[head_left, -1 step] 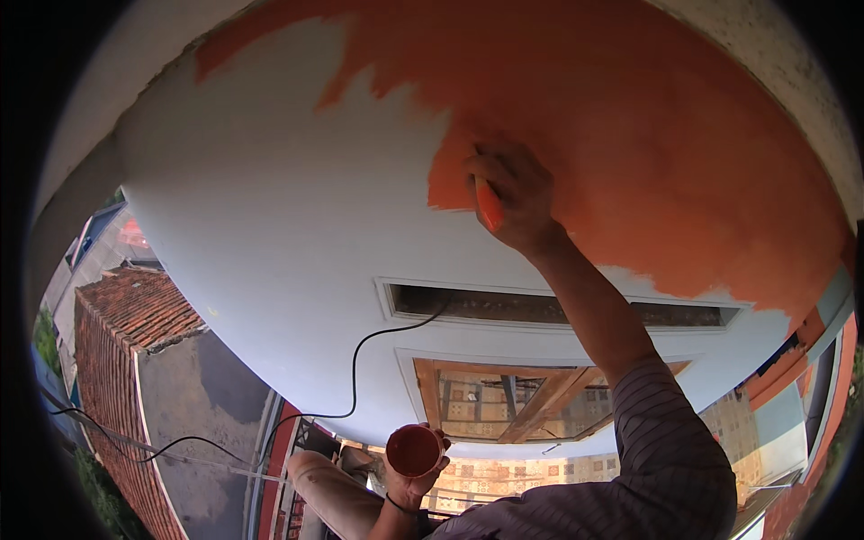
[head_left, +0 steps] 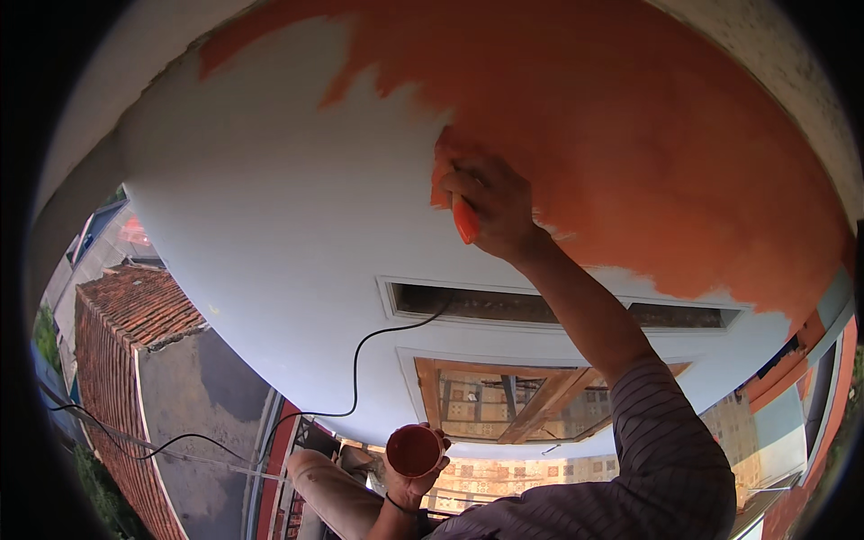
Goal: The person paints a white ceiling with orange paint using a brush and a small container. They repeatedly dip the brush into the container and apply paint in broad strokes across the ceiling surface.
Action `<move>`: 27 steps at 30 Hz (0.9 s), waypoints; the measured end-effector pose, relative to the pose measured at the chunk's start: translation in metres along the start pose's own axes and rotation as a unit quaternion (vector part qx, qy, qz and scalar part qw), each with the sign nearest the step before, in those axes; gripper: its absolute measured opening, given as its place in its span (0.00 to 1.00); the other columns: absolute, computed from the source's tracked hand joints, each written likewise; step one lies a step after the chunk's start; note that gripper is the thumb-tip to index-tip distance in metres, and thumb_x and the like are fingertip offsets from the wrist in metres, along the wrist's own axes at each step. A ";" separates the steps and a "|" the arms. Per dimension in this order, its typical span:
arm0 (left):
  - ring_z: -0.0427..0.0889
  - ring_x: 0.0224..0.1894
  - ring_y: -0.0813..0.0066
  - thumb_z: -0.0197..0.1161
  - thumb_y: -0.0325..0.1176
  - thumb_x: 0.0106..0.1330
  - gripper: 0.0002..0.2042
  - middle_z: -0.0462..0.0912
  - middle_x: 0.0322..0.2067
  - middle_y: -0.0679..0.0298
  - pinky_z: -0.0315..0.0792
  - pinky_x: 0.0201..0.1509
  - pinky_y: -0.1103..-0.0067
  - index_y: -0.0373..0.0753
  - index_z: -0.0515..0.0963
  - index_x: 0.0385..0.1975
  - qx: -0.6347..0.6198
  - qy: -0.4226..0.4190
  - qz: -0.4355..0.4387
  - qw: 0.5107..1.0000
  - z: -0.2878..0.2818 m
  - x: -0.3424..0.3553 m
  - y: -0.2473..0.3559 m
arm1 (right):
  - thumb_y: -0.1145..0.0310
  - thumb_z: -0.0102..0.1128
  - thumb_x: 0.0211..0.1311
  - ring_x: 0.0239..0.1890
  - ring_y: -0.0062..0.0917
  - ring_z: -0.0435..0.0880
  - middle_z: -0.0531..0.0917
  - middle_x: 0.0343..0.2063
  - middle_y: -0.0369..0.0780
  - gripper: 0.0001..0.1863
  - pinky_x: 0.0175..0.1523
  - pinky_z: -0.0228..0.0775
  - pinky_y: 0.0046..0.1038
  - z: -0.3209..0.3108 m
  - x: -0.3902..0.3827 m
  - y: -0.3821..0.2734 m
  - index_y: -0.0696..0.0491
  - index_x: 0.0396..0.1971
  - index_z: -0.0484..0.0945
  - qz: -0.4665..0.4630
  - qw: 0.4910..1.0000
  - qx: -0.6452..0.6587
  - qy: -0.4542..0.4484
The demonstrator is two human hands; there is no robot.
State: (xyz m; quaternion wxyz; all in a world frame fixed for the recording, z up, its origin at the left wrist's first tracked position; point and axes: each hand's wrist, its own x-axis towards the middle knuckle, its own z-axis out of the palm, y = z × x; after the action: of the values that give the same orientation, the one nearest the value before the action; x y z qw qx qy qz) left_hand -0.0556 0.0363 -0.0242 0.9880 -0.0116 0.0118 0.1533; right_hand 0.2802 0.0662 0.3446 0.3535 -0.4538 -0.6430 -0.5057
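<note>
A paintbrush with a red-orange handle (head_left: 465, 221) is gripped in my right hand (head_left: 497, 205), raised against the wall. My fingers hide most of its head, which is at the left edge of the wet orange paint (head_left: 630, 144). Bare white wall (head_left: 270, 171) lies to the left of that edge and below it. Low in the picture, my left hand (head_left: 416, 486) holds a small round cup of reddish-orange paint (head_left: 415, 452), its mouth facing up.
Below the brush is a narrow slot in the wall (head_left: 513, 310), with a black cable (head_left: 355, 378) running out to the left. Under it sits a wood-framed window (head_left: 513, 405). A neighbouring tiled roof (head_left: 139, 306) shows at left. My bent leg (head_left: 328, 495) is beside the cup.
My right hand and the brush have shifted left and slightly down along the paint's edge. The left hand with the cup stays in the same place.
</note>
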 end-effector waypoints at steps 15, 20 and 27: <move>0.80 0.62 0.38 0.57 0.52 0.75 0.27 0.82 0.58 0.42 0.86 0.54 0.46 0.35 0.79 0.61 -0.028 -0.006 0.064 0.998 0.000 -0.012 0.012 | 0.65 0.68 0.71 0.30 0.15 0.84 0.85 0.24 0.32 0.09 0.36 0.79 0.26 -0.018 0.115 0.041 0.52 0.31 0.82 0.251 0.948 0.157 -0.120; 0.83 0.60 0.36 0.52 0.53 0.79 0.28 0.82 0.57 0.38 0.87 0.53 0.44 0.32 0.78 0.61 -0.050 0.016 0.091 0.994 -0.004 -0.011 0.012 | 0.72 0.69 0.64 0.45 0.22 0.88 0.87 0.42 0.35 0.05 0.44 0.82 0.27 -0.034 0.144 0.048 0.48 0.39 0.87 -0.057 0.997 -0.037 -0.023; 0.84 0.57 0.37 0.50 0.55 0.79 0.30 0.83 0.55 0.40 0.88 0.50 0.45 0.31 0.78 0.60 -0.039 0.059 0.105 0.992 -0.002 -0.008 0.012 | 0.73 0.72 0.54 0.51 0.32 0.81 0.81 0.45 0.39 0.06 0.48 0.80 0.34 0.039 0.029 -0.034 0.47 0.28 0.82 -0.254 0.937 -0.110 -0.212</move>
State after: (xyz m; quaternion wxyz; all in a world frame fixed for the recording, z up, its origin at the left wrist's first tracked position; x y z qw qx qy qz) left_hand -0.0666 0.0456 -0.0263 0.9628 -0.0582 0.0657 0.2555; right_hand 0.2391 0.1082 0.3502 0.0165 -0.4077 -0.7373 -0.5384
